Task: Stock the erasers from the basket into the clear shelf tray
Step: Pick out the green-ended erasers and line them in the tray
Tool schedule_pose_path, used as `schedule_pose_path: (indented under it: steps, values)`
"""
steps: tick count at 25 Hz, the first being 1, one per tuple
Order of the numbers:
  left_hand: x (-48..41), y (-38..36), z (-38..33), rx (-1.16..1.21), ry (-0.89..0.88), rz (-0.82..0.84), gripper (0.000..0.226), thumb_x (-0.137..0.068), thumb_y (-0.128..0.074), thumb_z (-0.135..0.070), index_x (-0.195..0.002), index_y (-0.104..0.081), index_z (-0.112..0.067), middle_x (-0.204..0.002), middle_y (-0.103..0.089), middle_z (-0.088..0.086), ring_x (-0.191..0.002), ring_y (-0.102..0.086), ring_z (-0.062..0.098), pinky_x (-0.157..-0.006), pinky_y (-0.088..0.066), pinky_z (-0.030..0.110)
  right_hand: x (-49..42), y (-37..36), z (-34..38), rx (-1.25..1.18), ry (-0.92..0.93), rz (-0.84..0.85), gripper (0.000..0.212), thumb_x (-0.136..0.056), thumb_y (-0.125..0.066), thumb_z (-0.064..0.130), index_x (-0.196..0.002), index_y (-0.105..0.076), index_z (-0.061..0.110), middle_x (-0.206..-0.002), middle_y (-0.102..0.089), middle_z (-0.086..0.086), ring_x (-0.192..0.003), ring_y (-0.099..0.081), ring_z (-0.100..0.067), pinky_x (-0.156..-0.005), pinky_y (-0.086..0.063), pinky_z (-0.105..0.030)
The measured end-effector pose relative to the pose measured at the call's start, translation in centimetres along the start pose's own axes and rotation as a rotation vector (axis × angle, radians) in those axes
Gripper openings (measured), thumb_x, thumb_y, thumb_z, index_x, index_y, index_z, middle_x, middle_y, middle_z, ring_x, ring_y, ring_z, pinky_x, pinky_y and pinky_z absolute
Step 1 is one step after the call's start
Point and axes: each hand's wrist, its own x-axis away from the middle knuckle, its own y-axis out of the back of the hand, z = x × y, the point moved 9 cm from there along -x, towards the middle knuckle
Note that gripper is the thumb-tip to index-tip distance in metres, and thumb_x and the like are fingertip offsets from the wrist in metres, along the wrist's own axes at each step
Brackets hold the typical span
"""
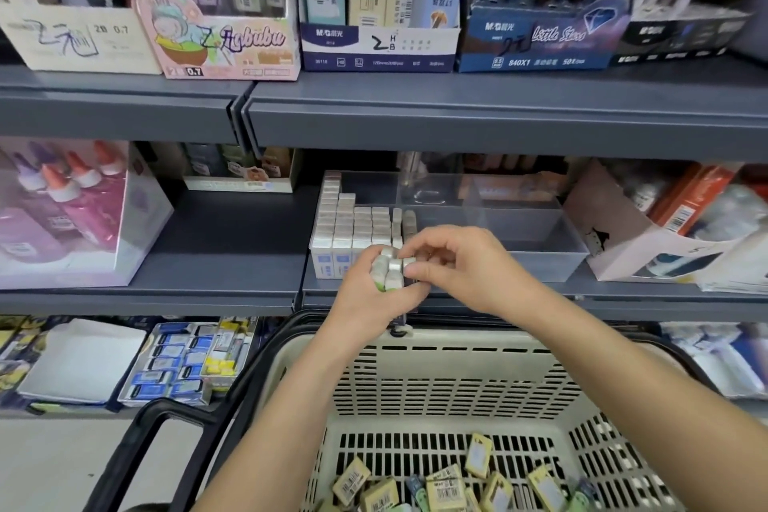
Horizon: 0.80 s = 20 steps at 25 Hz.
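my left hand [370, 295] is curled around a small stack of wrapped erasers [390, 274]; its grip is closed firmly on the stack. my right hand [465, 266] meets it from the right. its thumb and index finger pinch the right edge of the same stack and the other fingers are curled in. both hands are in front of the near wall of the clear shelf tray [540, 258] and above the far rim of the basket [415, 366].

the tray sits on the middle shelf [208, 245]. stocked erasers [353, 224] stand upright in packed rows in its left part, and the leftmost row reaches furthest back.

loose erasers [449, 486] in yellow and green sleeves with barcodes lie scattered on the basket floor. the basket is beige and slotted, with a black handle [166, 420] lying to its left.

on the same shelf, a box of glue bottles [62, 212] with orange caps stands well to the left of the tray. display boxes [374, 50] of pencil leads line the upper shelf.
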Motion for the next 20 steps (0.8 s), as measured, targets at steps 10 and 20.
schedule_pose_path:
  steps: [10, 20]
  values:
    - [-0.2, 0.9, 0.8, 0.155, 0.005, -0.051, 0.031, -0.079, -0.065, 0.002, -0.097, -0.056, -0.022, -0.078, -0.066, -0.004, -0.068, -0.059, 0.012, -0.063, -0.05, 0.029, -1.5, 5.0, -4.4, -0.372, -0.16, -0.236, 0.007, -0.078, -0.07, 0.007, -0.078, -0.064, 0.009, -0.057, -0.066, 0.003, -0.051, -0.062, -0.006, -0.052, -0.05, -0.015]
    - [-0.2, 0.9, 0.6, 0.116, -0.018, -0.06, 0.031, -0.079, -0.064, 0.003, -0.097, -0.057, -0.021, -0.079, -0.065, -0.005, -0.063, -0.056, 0.01, -0.057, -0.05, 0.027, -6.6, 1.6, -7.2, 0.194, -0.248, -0.053, 0.008, -0.086, -0.064, 0.017, -0.093, -0.064, 0.021, -0.085, -0.062, 0.008, -0.084, -0.061, -0.014, -0.083, -0.047, -0.023]
